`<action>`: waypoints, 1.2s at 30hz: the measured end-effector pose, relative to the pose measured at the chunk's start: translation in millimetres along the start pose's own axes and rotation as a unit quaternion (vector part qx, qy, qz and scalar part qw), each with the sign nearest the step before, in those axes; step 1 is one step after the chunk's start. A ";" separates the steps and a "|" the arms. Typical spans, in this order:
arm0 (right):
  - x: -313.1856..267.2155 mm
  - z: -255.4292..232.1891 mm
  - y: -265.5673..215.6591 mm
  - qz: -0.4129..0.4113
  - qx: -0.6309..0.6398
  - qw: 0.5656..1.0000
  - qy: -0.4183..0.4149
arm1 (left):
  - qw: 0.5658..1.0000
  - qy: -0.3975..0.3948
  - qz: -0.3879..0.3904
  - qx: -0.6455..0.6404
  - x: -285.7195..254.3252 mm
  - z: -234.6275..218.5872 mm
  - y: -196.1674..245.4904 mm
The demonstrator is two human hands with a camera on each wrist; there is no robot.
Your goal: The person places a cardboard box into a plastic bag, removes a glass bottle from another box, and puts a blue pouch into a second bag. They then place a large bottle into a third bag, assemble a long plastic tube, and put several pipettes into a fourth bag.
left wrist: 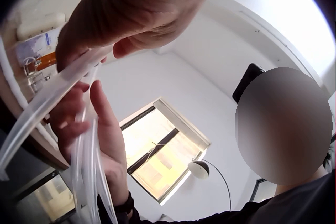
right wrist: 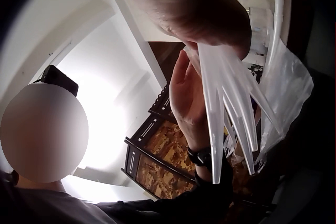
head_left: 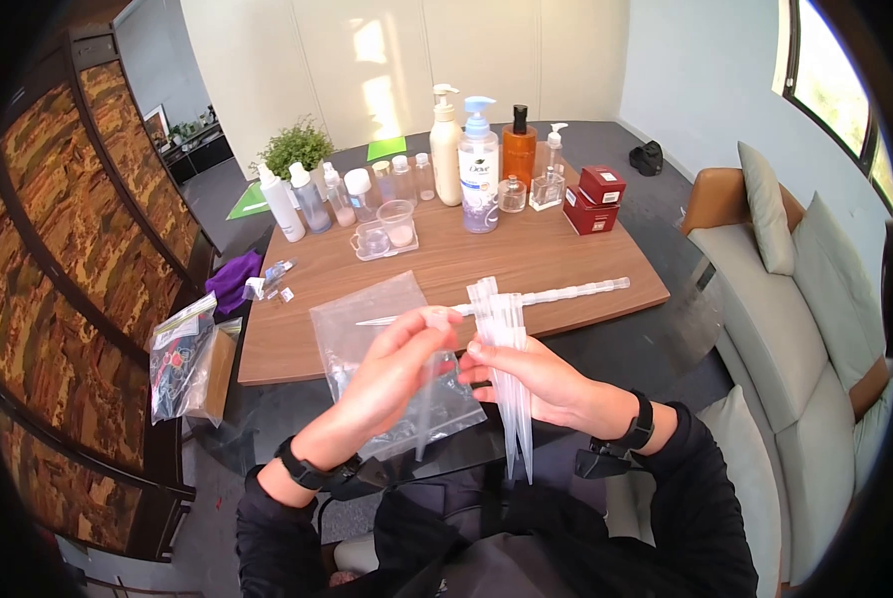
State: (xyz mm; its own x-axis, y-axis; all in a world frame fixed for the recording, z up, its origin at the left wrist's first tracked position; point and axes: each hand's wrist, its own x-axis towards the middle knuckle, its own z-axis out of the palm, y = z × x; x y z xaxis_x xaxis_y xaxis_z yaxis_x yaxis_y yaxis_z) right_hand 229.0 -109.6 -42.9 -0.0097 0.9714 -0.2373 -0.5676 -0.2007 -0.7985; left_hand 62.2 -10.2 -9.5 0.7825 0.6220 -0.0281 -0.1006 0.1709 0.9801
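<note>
Several clear tapered plastic droppers (head_left: pixel 507 384) hang tips down in a bundle from my right hand (head_left: pixel 551 384), gripped between thumb and fingers. My left hand (head_left: pixel 391 369), just beside it, pinches one more dropper (head_left: pixel 425 409) by its upper end, its tip also downward. In the left wrist view this single dropper (left wrist: pixel 44 95) slants below the left hand (left wrist: pixel 134 14). The right wrist view shows the bundle (right wrist: pixel 231 98) fanned under the right hand (right wrist: pixel 194 8). Behind the hands, a row of droppers (head_left: pixel 576 291) lies across the wooden table, beside a clear plastic bag (head_left: pixel 366 309).
Pump bottles (head_left: pixel 479 179), small bottles (head_left: pixel 358 194), a clear tray (head_left: pixel 386 249) and red boxes (head_left: pixel 593 211) stand toward the back of the table (head_left: pixel 297 339). Small packets (head_left: pixel 270 283) lie at its left edge. Filled bags (head_left: pixel 189 364) are at the left, a sofa (head_left: pixel 765 299) at the right.
</note>
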 end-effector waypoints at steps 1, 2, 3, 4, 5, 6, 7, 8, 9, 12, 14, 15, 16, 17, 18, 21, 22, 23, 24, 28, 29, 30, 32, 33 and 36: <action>-0.7 6.0 0.7 -0.005 0.014 1.000 0.006 | 1.000 0.018 0.000 0.022 1.3 2.0 -4.9; 0.5 11.5 3.3 -0.009 0.028 1.000 0.010 | 0.999 0.018 -0.033 0.006 1.3 3.0 -9.5; 4.3 8.0 9.9 -0.021 0.033 0.999 0.001 | 0.998 0.020 -0.065 -0.010 1.1 3.6 -14.1; 6.2 7.9 11.7 -0.007 0.037 0.999 -0.022 | 0.995 0.020 -0.095 -0.027 2.4 3.3 -19.2; 7.9 7.9 11.9 0.005 0.040 0.998 -0.043 | 0.992 -0.012 -0.086 -0.089 4.8 1.9 -25.7; 9.4 7.9 11.2 0.017 0.044 0.997 -0.063 | 0.994 -0.006 -0.078 -0.081 5.3 -0.1 -26.7; 10.5 7.8 10.0 0.017 0.045 0.996 -0.074 | 0.995 -0.003 -0.071 -0.073 5.3 -0.2 -25.5; 10.9 9.5 8.6 0.017 0.055 0.996 -0.072 | 0.996 -0.001 -0.067 -0.066 5.8 -0.2 -25.0; 10.3 11.8 6.4 0.018 0.066 0.995 -0.069 | 0.996 -0.012 -0.049 -0.071 7.0 -1.8 -24.6; 9.8 10.5 9.4 0.000 0.064 0.996 -0.059 | 0.995 -0.022 -0.025 -0.096 4.3 0.0 -18.4; 9.6 10.0 9.6 -0.010 0.047 0.997 -0.054 | 0.997 -0.010 -0.016 -0.079 3.5 -1.4 -17.9; 8.8 10.8 8.0 -0.010 0.036 0.998 -0.050 | 0.997 -0.003 -0.011 -0.071 3.0 -2.3 -17.7; 8.5 11.3 6.8 -0.010 0.024 0.999 -0.047 | 0.998 -0.003 -0.013 -0.065 2.5 -2.9 -17.7; 9.2 11.0 7.2 -0.002 0.037 0.997 -0.061 | 0.998 -0.002 -0.015 -0.060 1.7 -3.4 -18.1; 9.8 10.3 8.5 0.006 0.050 0.996 -0.075 | 0.998 -0.002 -0.017 -0.054 1.1 -4.1 -18.3; 7.8 10.1 12.8 0.059 0.068 0.988 -0.128 | 0.991 -0.092 -0.063 -0.076 7.8 -16.1 -15.2; 6.5 10.3 14.4 0.083 0.070 0.983 -0.147 | 0.985 -0.137 -0.066 -0.082 9.2 -15.8 -14.0; 5.6 12.0 15.8 0.099 0.063 0.978 -0.171 | 0.977 -0.182 -0.069 -0.087 10.2 -15.2 -12.9; 3.9 13.0 15.8 0.109 0.054 0.977 -0.175 | 0.967 -0.226 -0.072 -0.092 10.3 -14.7 -12.3; -0.1 11.2 20.1 0.140 0.050 0.969 -0.196 | 0.953 -0.281 -0.093 -0.068 9.5 -19.9 -13.2; -0.6 11.1 22.5 0.148 0.060 0.968 -0.194 | 0.951 -0.282 -0.108 -0.063 10.0 -20.2 -12.8; -1.0 11.2 24.0 0.157 0.071 0.966 -0.193 | 0.950 -0.282 -0.122 -0.059 11.1 -20.2 -11.5; -3.3 13.2 23.7 0.150 0.070 0.967 -0.196 | 0.948 -0.282 -0.141 -0.055 13.1 -20.5 -11.2; -3.8 14.0 23.3 0.147 0.069 0.967 -0.198 | 0.947 -0.282 -0.146 -0.055 14.4 -21.2 -12.0; -4.3 12.5 25.2 0.145 0.042 0.960 -0.236 | 0.942 -0.290 -0.154 -0.063 15.2 -23.5 -11.6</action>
State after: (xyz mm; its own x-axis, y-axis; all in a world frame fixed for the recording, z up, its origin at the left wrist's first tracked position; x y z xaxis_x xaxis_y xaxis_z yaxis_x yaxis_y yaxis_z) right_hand 204.4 -117.3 -55.1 -0.5377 0.8296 -0.1506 -0.5488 -0.4799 -0.6845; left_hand 60.9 15.2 -25.9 0.9871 0.0115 -0.1596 0.1428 0.3874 0.9108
